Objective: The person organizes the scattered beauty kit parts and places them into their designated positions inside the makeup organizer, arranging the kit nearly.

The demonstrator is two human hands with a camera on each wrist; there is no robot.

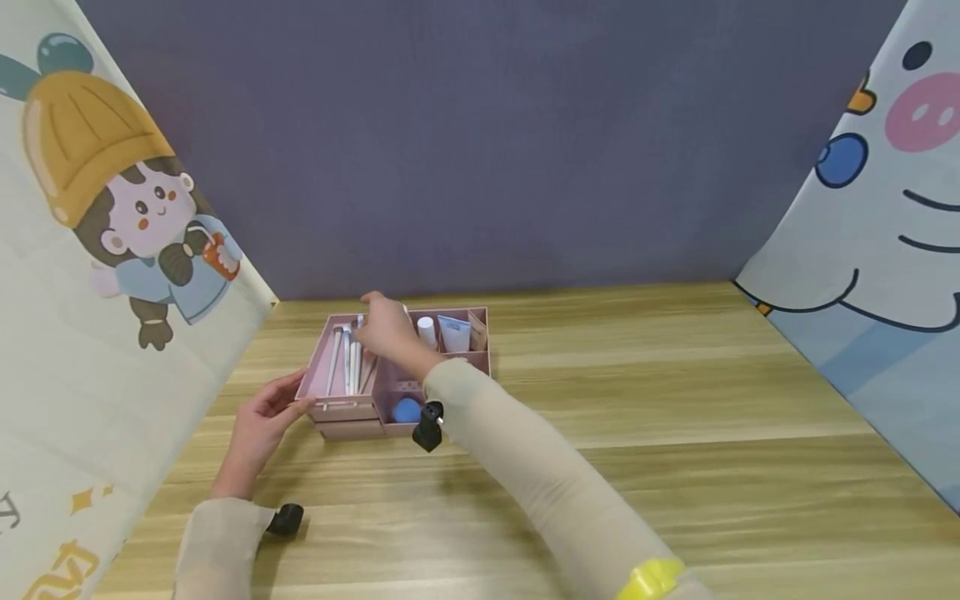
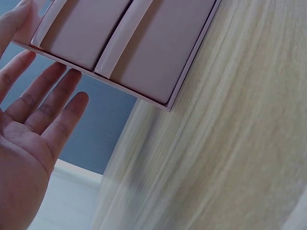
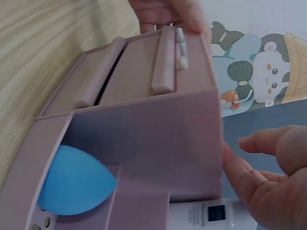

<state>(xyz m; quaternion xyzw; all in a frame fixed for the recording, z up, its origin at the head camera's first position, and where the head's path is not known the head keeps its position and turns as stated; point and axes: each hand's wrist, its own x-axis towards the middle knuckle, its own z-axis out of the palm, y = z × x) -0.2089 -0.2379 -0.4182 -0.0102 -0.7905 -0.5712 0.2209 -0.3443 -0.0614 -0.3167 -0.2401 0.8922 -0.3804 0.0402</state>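
Note:
A pink makeup organizer stands at the back left of the table. Several makeup brushes lie in its top-left tray. My right hand reaches over the brush ends at the tray's far side. In the right wrist view its thumb stands apart from its fingers, whose tips dip behind the tray wall; nothing shows between them. My left hand holds the organizer's front-left corner, thumb at the front, other fingers fairly straight along the side. Small white-tipped sticks lie by the upper drawer handle.
Other organizer compartments hold a blue makeup sponge, a white-capped bottle, a pale squeeze tube and a tan packet. Near my right hand is a white labelled tube. A grey backdrop rises behind the wooden table.

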